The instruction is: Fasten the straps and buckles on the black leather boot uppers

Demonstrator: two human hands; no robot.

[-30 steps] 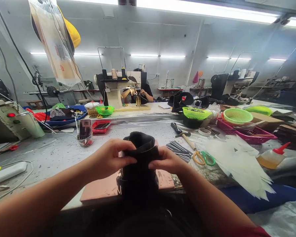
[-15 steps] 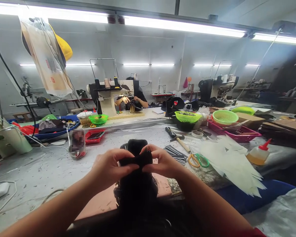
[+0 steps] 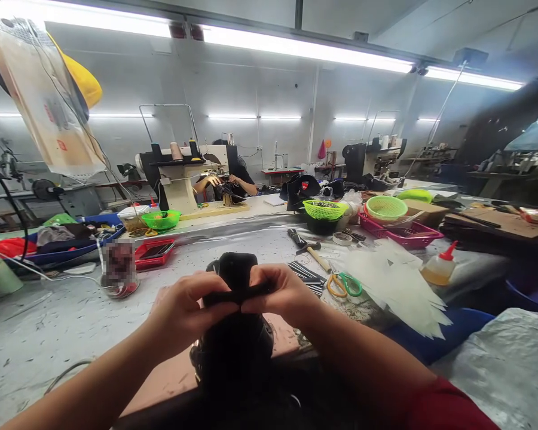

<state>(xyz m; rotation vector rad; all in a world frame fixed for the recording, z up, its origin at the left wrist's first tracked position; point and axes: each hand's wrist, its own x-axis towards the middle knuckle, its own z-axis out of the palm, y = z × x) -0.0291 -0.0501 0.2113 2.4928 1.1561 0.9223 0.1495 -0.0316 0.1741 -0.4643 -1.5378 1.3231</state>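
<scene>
- At the near edge of the grey worktable (image 3: 67, 322), two bare hands are pinching the upper rim of a black boot-shaped piece (image 3: 235, 343).
- Left hand (image 3: 179, 304): thumb is lying along the near side of the rim, fingers are curling over the far side; grip is closing firmly on the black material.
- Right hand (image 3: 287, 295): is clamping the same rim in like manner, its thumb tip almost meeting the left one at the middle.
- Boot-shaped piece: is standing upright in front of the person's body, a rounded flap rising behind the pinched rim. Its base is sinking into shadow; cannot tell what it is resting on.
- A pink board (image 3: 159, 376) is showing to either side of it.
- Right of the hands: striped strips (image 3: 308, 278) are lying near the right hand; scissors (image 3: 350, 285) with one orange and one green handle are lying just beyond, a hammer (image 3: 318, 259) behind them.
- Farther right: pale sheets (image 3: 394, 280) are spreading out, a red-tipped bottle (image 3: 438, 270) standing beside them.
- Left: a red tray (image 3: 149, 263) is sitting near a clear jar (image 3: 122, 291).
- Across the table: a co-worker (image 3: 248, 180) is holding both hands at a sewing machine (image 3: 182, 191).
</scene>
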